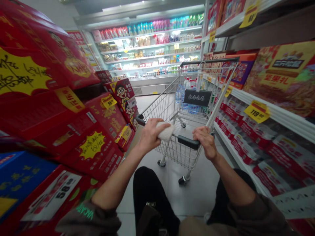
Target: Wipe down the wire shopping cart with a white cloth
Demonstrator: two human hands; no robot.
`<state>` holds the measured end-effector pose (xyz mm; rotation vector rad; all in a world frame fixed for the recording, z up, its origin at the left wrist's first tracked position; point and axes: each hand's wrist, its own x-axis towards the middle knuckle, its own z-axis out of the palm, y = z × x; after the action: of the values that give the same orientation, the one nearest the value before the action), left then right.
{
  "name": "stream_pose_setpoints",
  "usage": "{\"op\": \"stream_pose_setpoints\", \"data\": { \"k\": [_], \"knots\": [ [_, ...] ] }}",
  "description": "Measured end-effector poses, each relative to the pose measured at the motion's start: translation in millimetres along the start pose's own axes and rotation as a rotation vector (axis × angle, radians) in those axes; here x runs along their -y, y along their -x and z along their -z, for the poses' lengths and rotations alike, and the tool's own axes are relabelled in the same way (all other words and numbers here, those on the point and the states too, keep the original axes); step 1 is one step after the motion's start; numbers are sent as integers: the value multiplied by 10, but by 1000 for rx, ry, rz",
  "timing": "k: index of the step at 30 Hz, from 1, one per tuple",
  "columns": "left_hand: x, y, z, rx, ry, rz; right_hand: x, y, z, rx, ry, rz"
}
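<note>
A wire shopping cart (161,105) stands in front of me, its near end towards me. My left hand (150,135) is closed around a folded white cloth (165,131), which is against the cart's near top rim. To the right, my right hand (204,140) is closed on the near right corner of the cart, at the end of a black plastic rim cover (188,142). Another black cover (140,120) sits on the near left corner. The far side carries a dark sign panel (196,97) and a black handle bar (211,61).
Red gift boxes (103,114) are stacked close on the left. Shelves with boxed goods (280,65) and packs of red-labelled bottles (258,137) line the right. Bottled water (193,108) shows beyond the cart, with a lit refrigerated case (147,55) at the back.
</note>
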<state>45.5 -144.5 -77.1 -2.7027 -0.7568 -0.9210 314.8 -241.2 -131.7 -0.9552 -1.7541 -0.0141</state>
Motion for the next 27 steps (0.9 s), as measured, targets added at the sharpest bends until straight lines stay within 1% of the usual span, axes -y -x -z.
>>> {"op": "stream_pose_setpoints", "data": {
  "k": [2,3,4,5,7,9,11,12,14,16,18,19,20,21,22,23,25,27],
  "knots": [
    [377,205,-90,-165,-52,233,-22,17,9,-8,-11,1],
    [537,293,-137,-267,-49,368,-34,23,10,-9,-17,4],
    [671,364,-186,-365,-36,497,-43,26,10,-9,-22,7],
    [776,415,-235,-433,-17,603,-49,27,12,-7,-23,12],
    [904,460,-336,-534,38,759,-57,21,22,-8,-16,23],
    [935,450,-446,-573,92,835,-67,11,46,-15,0,24],
    [875,429,-577,-573,127,870,-95,5,80,-19,10,22],
    [809,425,-652,-567,136,880,-118,5,98,-19,13,23],
    [606,441,-818,-558,144,859,-175,9,132,-16,26,23],
    [344,485,-981,-548,155,785,-236,11,158,-16,37,16],
    [110,538,-1092,-510,159,673,-286,3,179,-17,33,11],
    [36,560,-1116,-479,154,606,-303,-6,189,-15,24,13],
    [2,577,-1117,-449,144,546,-314,-18,199,-13,18,18],
    [12,586,-1096,-431,124,506,-317,-31,211,-9,18,22],
    [62,588,-1059,-430,97,502,-312,-45,222,-1,29,24],
    [140,582,-1012,-447,68,538,-297,-57,231,13,50,27],
    [319,546,-916,-499,18,668,-239,-70,230,51,137,33],
    [417,487,-860,-521,7,758,-149,-62,191,54,275,33]
  ]
}}
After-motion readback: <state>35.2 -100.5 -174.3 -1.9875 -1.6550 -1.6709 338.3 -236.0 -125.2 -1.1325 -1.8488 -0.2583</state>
